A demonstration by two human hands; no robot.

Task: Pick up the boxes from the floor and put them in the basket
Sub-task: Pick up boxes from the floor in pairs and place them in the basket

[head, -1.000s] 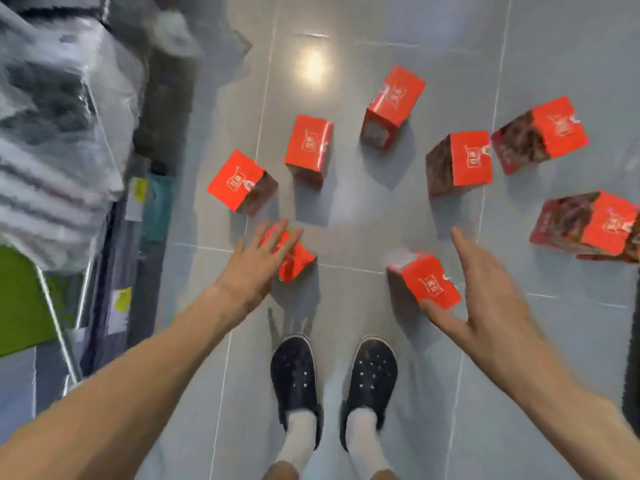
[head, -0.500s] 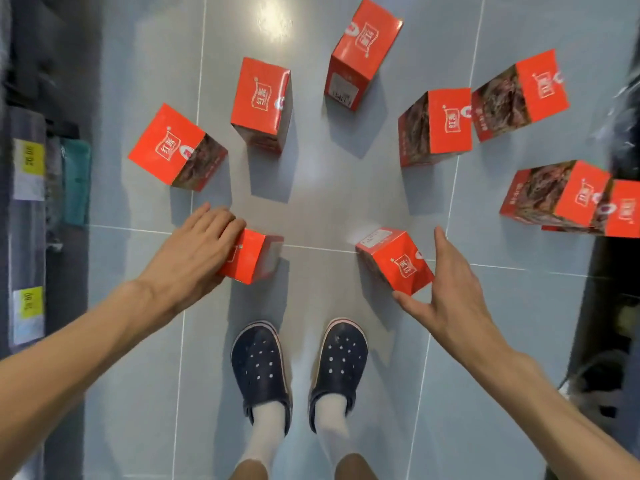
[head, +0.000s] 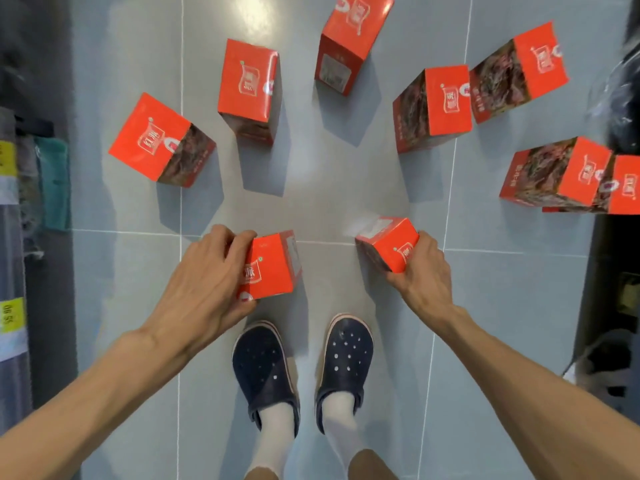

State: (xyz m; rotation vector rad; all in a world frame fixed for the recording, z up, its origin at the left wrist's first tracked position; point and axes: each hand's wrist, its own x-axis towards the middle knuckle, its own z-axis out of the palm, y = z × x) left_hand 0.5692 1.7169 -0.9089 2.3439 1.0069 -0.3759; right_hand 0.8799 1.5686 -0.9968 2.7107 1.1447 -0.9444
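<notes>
Several red boxes lie scattered on the grey tiled floor. My left hand [head: 204,282] grips one red box [head: 273,268] just ahead of my left shoe. My right hand [head: 424,271] is closed around another red box [head: 388,242] ahead of my right shoe. Farther out lie a box at the left [head: 156,140], one at centre left [head: 249,84], one at top centre [head: 349,36], two at the upper right [head: 440,105] [head: 519,71] and two at the right edge [head: 561,174] [head: 627,185]. No basket is in view.
My two dark clogs [head: 263,368] [head: 346,355] stand on the floor [head: 318,188] just behind the held boxes. A shelf with yellow price tags [head: 12,313] runs along the left edge. Dark objects and a plastic bag [head: 620,98] crowd the right edge.
Both hands have closed on the two nearest boxes; before, the left hand only lay on its box and the right hand was open beside its box. The view has moved closer to the floor.
</notes>
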